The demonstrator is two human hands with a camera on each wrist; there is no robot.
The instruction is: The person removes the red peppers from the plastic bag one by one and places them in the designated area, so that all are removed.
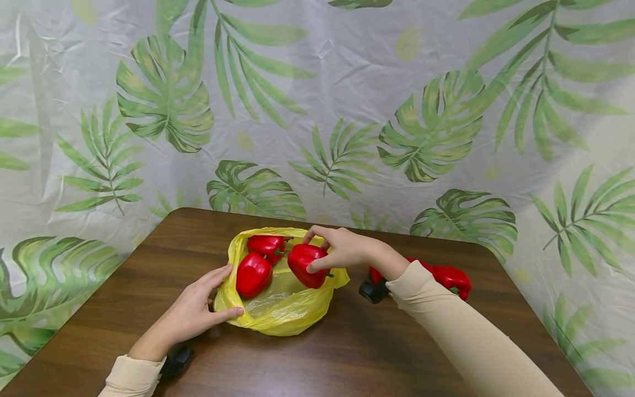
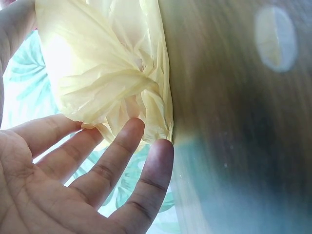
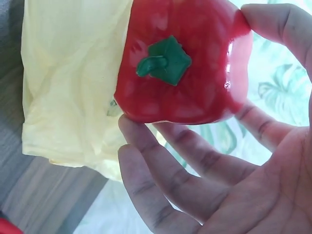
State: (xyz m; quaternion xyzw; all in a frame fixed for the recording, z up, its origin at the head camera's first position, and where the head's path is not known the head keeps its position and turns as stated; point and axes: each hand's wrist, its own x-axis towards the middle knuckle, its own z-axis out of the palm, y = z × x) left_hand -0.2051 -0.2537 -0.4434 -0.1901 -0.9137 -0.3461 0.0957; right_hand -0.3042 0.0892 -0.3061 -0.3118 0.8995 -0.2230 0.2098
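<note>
A yellow plastic bag (image 1: 280, 322) stands on the table with its mouth spread wide. Inside it lie two red bell peppers, one at the back (image 1: 265, 245) and one nearer (image 1: 254, 275). My right hand (image 1: 342, 248) holds another red bell pepper (image 1: 306, 266) over the bag's right side, thumb and fingers around its body. Its green stem (image 3: 168, 61) faces the right wrist camera. My left hand (image 1: 195, 309) rests against the bag's left side, thumb at the rim. In the left wrist view, its long fingers (image 2: 109, 170) are fairly straight and touch the yellow plastic.
More red bell peppers (image 1: 451, 280) lie on the brown wooden table (image 1: 342, 353) to the right, partly hidden behind the right forearm. A leaf-patterned curtain (image 1: 342, 99) hangs right behind the table. Black camera mounts (image 1: 374, 291) sit at both wrists.
</note>
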